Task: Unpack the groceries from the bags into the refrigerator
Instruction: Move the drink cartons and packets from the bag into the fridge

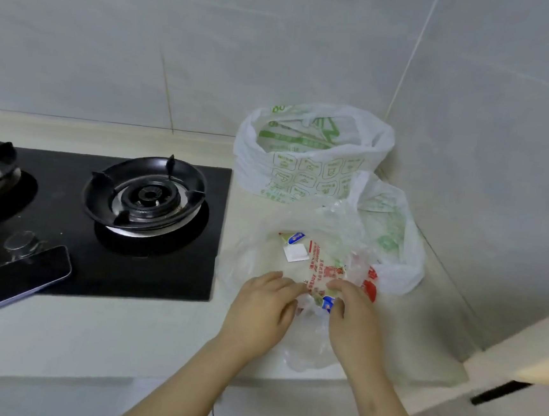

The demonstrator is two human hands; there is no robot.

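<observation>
Presently, clear bag [307,346] at lower centre is pinched by left hand [262,309] and right hand [354,317]; printed packet [324,267] seen inside.

My clear bag [307,346]: thin crinkly glossy plastic; white bags [306,174] filmy plastic, green print; hob [195,267] glossy black glass; desk [89,334] matt cream; wall tiles [281,42] smooth.

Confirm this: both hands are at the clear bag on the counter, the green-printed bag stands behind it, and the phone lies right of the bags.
Wrong on the phone: the head view shows it left of the bags, on the black stove. The rest holds: left hand and right hand at the clear bag, green-printed bag behind it.
</observation>
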